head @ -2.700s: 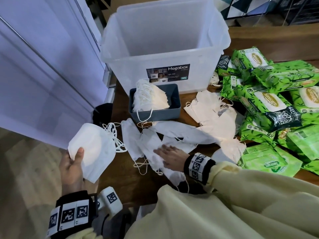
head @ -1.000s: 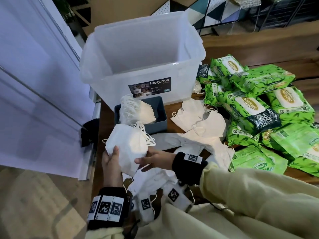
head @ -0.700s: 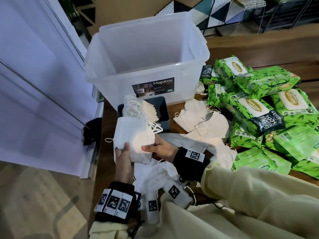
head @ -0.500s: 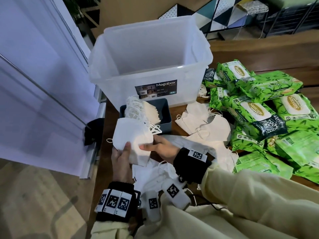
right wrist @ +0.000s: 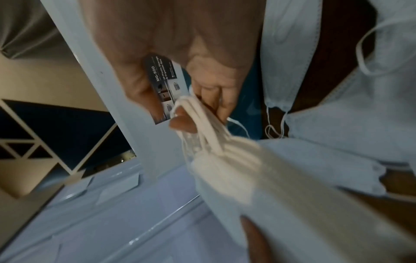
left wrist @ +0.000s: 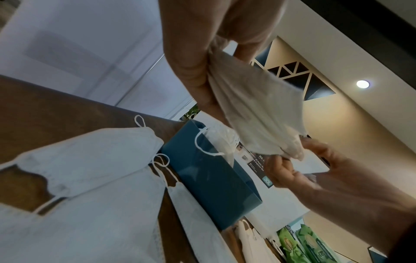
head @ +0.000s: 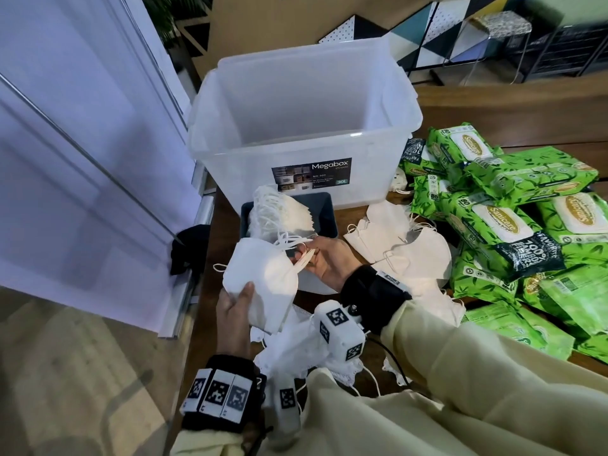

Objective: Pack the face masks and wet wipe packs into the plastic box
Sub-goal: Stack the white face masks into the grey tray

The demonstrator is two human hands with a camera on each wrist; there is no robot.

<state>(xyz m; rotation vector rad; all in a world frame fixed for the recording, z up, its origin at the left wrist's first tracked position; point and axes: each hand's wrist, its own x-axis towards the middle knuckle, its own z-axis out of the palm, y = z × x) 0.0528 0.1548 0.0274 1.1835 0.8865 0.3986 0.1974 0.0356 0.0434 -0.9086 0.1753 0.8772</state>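
Observation:
A stack of white face masks hangs above the table's near left. My left hand grips its lower edge, thumb on top. My right hand pinches the ear loops at its right end. The same stack shows between both hands in the left wrist view. Behind it a small blue bin holds upright masks. The clear plastic box stands behind the bin. Loose masks lie on the table, and green wet wipe packs are piled at the right.
The wooden table ends at the left beside a white sliding door. A black object sits at the table's left edge. More loose masks lie under my wrists. A stool and shelving stand beyond the table.
My left hand has brought the mask stack in from the left over the table. My right hand left the loose masks, met the stack and now pinches its ear loops.

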